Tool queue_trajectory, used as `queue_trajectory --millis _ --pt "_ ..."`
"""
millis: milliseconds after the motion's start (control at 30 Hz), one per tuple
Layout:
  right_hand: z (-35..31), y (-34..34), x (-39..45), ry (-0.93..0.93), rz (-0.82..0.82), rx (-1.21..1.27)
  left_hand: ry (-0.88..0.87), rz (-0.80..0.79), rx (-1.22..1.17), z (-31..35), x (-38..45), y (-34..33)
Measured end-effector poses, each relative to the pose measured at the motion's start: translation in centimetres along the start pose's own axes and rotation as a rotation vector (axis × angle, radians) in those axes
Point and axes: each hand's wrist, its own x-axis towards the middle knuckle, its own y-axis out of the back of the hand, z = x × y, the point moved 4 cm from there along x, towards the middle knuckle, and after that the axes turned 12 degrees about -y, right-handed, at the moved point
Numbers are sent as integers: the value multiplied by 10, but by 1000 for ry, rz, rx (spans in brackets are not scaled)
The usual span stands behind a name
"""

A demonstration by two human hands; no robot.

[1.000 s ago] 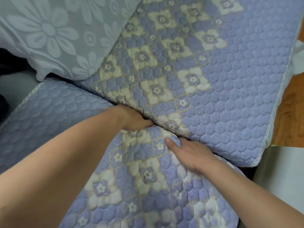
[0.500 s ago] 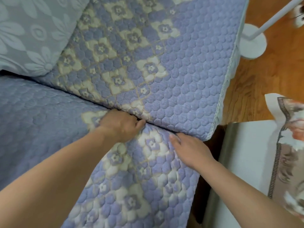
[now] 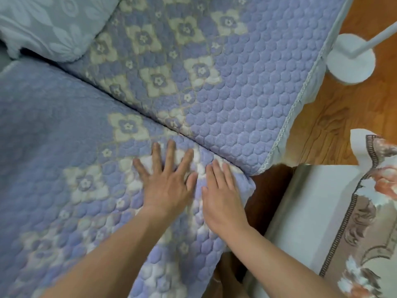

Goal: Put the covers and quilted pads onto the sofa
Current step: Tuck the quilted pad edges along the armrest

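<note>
A lilac quilted pad [image 3: 71, 160] with cream flower squares lies across the sofa seat. A second quilted pad [image 3: 240, 87] of the same pattern covers the raised part behind it, and the two meet at a crease. My left hand [image 3: 167, 181] lies flat on the seat pad just below that crease, fingers spread. My right hand [image 3: 223, 190] rests flat beside it, near the pad's right corner. Neither hand holds anything.
A grey flower-patterned cushion [image 3: 51, 24] sits at the top left. A white lamp base [image 3: 350, 63] and pole stand on the wooden floor [image 3: 335, 117] at the right. A white rug [image 3: 322, 211] with a floral border lies at the lower right.
Both hands have come out of the crease between the pads and now lie flat on the seat pad. The view has swung right, showing more floor and rug.
</note>
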Motion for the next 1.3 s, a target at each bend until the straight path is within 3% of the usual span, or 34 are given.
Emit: queue_trajectory --millis 100,167,267,300,367,400,467,600,767,867,1000,1067,1133,1200,1300 --pt "7 1 34 21 -74 10 53 -33 90 16 48 3" --pt "9 20 33 -54 -34 161 48 -56 99 22 66 12" --pt "51 46 -10 -544 78 543 15 -64 25 22 55 22" --pt "72 42 -24 -753 39 699 15 -53 -7 20 42 20" --pt "96 14 -33 -1078 -282 1182 36 -9 -77 22 1 11" --pt "95 2 -28 -1115 -424 1366 50 10 -107 24 -23 2" --pt "89 -13 -10 -1027 -497 1460 53 0 -106 28 -63 -15" --pt "84 -39 13 -881 -394 1312 15 -109 -94 31 -65 -33" --pt "88 -38 21 -848 -486 1366 4 -145 -116 35 -55 -24" --pt "84 -10 12 -830 -447 1312 -1 -112 -164 38 -68 -18" --pt "80 -4 9 -901 -442 1418 43 -54 -167 47 -83 -8" --pt "73 -9 7 -894 -457 1482 -43 66 -99 56 -69 5" --pt "72 -17 5 -906 -437 1563 -245 154 -48 76 -37 17" --pt "79 -26 1 -933 -403 1656 -451 116 -15 100 2 21" --pt "96 -40 -1 -993 -400 1873 -584 -18 42 123 44 11"
